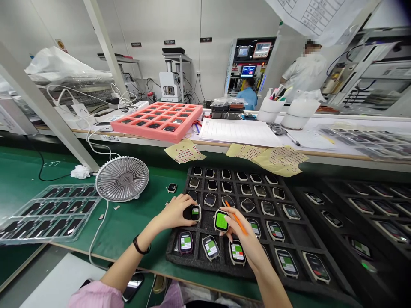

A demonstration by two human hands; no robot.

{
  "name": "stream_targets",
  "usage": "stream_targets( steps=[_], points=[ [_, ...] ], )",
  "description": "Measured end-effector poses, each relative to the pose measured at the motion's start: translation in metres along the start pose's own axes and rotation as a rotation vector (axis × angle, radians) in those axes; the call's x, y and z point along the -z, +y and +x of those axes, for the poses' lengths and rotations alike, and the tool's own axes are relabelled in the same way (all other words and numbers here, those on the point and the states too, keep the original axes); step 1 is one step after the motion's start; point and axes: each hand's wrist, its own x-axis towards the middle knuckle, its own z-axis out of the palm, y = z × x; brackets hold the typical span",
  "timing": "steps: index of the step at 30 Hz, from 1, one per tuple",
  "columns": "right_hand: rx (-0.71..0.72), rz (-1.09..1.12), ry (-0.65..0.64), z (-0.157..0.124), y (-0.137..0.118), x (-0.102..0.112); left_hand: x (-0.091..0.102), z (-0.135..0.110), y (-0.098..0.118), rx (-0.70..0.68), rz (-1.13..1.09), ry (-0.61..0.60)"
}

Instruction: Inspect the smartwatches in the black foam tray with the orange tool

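My left hand (178, 210) is closed around the edges of a smartwatch body (195, 212) with a small green and white display, at the left side of a black foam tray (205, 264). Between the fingers of my right hand (239, 224) is a second smartwatch (221, 220), its screen lit mostly green. An orange pen-like stick (236, 218) is also tucked in that hand. Around both hands, strapless watches sit in the tray's compartments. The front ones, such as one watch (210, 247), show green and white screens, while the back rows look dark.
A grey fan (122, 179) and a clear tray of black parts (77, 226) are on the green bench at left. Another black tray (349, 218) lies at right. On the shelf are a pink foam tray (180, 135) and paper sheets (237, 130). Two people are beyond.
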Motion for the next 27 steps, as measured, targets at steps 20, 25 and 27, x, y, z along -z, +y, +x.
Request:
stream_targets(
  steps=[20, 25, 27],
  points=[
    [0.033, -0.01, -0.079, 0.001, -0.003, 0.004, -0.007, -0.01, 0.048, 0.207, -1.05, 0.068],
    [0.055, 0.03, -0.119, 0.0, 0.003, 0.005, -0.009, -0.009, 0.047, 0.198, -1.025, 0.101],
    [0.066, 0.033, -0.122, 0.001, 0.005, 0.005, -0.01, -0.01, 0.047, 0.188, -1.014, 0.105]
  ],
)
